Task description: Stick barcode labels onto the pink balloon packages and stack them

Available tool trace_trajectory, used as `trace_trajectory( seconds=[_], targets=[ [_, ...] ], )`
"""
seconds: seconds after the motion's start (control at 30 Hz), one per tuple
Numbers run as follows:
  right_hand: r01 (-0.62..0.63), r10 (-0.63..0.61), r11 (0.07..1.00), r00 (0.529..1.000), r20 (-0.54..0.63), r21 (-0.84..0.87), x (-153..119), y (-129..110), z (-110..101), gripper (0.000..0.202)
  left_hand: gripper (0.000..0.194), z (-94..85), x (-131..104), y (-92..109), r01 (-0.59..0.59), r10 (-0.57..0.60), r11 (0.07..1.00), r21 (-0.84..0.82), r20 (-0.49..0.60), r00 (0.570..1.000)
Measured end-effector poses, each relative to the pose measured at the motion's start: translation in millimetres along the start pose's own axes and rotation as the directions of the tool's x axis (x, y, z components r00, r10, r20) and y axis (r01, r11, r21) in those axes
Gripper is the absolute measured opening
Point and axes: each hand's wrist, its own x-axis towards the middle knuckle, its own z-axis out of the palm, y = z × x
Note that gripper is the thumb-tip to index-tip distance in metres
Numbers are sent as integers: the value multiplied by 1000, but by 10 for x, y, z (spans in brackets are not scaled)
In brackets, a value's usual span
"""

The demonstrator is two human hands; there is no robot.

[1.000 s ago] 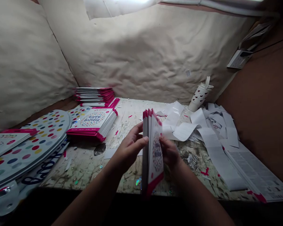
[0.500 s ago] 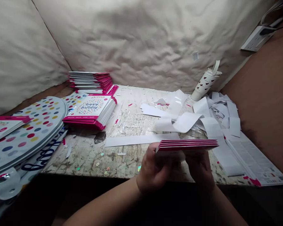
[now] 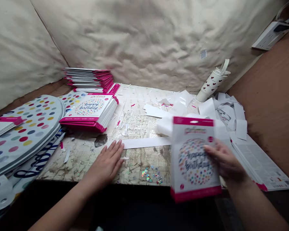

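Observation:
My right hand grips the right edge of a pink and white "happy birthday" packet, held upright at the table's front edge with its printed front facing me. The packet looks slightly blurred. Flat on the table, fingers stretched out, my left hand covers the left end of a long white paper strip. Beyond it to the left lies a stack of the same packets, with a taller stack behind. Shiny round confetti is scattered between my hands.
Round dotted pieces are piled at the left. Curled white strips and a heart-patterned tumbler stand at the back right. Flat printed packets lie at the right edge. A socket strip is on the wall.
My left hand has let go of the packets and moved left onto the strip. My right hand has turned the packets from edge-on to front-facing.

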Motion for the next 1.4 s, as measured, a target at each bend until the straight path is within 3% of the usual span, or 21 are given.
trace_trajectory(
  seconds=[0.07, 0.13, 0.23, 0.3, 0.4, 0.47, 0.53, 0.57, 0.63, 0.7, 0.77, 0.83, 0.9, 0.97, 1.0, 1.07, 1.13, 1.17, 1.3, 1.33, 1.4],
  targets=[
    [-228, 212, 973, 940, 267, 28, 61, 139, 372, 47, 56, 60, -38, -79, 15, -20, 996, 91, 46, 999],
    [-351, 310, 936, 870, 383, 39, 219, 323, 753, 44, 56, 98, -30, -76, 15, -22, 992, 127, 52, 998],
    [-329, 312, 944, 910, 275, 18, 582, 546, 1117, 33, 54, 109, 4, -37, 12, -15, 990, 137, 19, 1000],
    [-273, 274, 962, 944, 187, -31, 803, 631, 1209, 26, 53, 106, 18, -32, 10, -10, 991, 135, 1, 1000],
    [-241, 251, 967, 959, 134, -83, 961, 654, 1224, 23, 52, 131, 26, -77, 4, -3, 989, 150, -3, 1000],
    [-202, 222, 969, 965, 142, -143, 945, 573, 1157, 28, 53, 180, 22, -159, -4, 6, 986, 164, -11, 1000],
    [-33, 95, 923, 985, 142, -383, 866, 402, 983, 35, 52, 235, 15, -277, -28, 33, 986, 162, -28, 999],
    [83, -13, 834, 991, 131, -545, 817, 292, 847, 35, 52, 251, 12, -336, -48, 55, 987, 153, -45, 997],
    [230, -275, 514, 957, 96, -826, 739, 69, 499, 29, 55, 234, 21, -402, -96, 109, 989, 114, -112, 988],
    [180, -459, 225, 887, 59, -958, 737, -90, 125, 37, 58, 131, 66, -335, -127, 131, 991, 32, -231, 964],
    [119, -462, 41, 883, 87, -992, 840, -141, -158, 58, 53, -38, 169, -101, -160, 125, 984, -81, -329, 936],
    [232, -362, -19, 905, 223, -972, 1019, -102, -286, 71, 42, -227, 341, 251, -226, 149, 951, -210, -330, 932],
    [443, -303, 114, 868, 394, -889, 1212, -49, -284, 57, 30, -388, 580, 621, -278, 215, 888, -367, -203, 955],
    [552, -334, 298, 825, 456, -779, 1362, -59, -244, 28, 28, -492, 874, 915, -212, 268, 828, -519, 35, 963],
    [555, -365, 405, 827, 428, -727, 1411, -98, -236, 19, 31, -519, 1038, 1020, -143, 272, 814, -563, 151, 951],
    [523, -415, 612, 851, 322, -594, 1456, -228, -263, 19, 36, -524, 1392, 1166, -5, 239, 782, -623, 293, 926],
    [494, -434, 773, 869, 236, -397, 1440, -371, -324, 27, 41, -471, 1763, 1280, 105, 172, 690, -716, 303, 937],
    [480, -434, 821, 876, 208, -308, 1417, -427, -355, 36, 44, -428, 1943, 1344, 147, 149, 600, -787, 290, 945],
    [514, -491, 819, 858, 150, -255, 1287, -506, -430, 79, 40, -239, 2493, 1662, 266, 148, 33, -963, 268, 952],
    [543, -520, 790, 839, 159, -285, 1256, -508, -441, 78, 36, -205, 2572, 1732, 263, 148, -63, -963, 251, 957],
    [596, -564, 720, 801, 200, -356, 1199, -520, -465, 60, 34, -164, 2665, 1829, 246, 138, -150, -957, 227, 964]
  ],
)
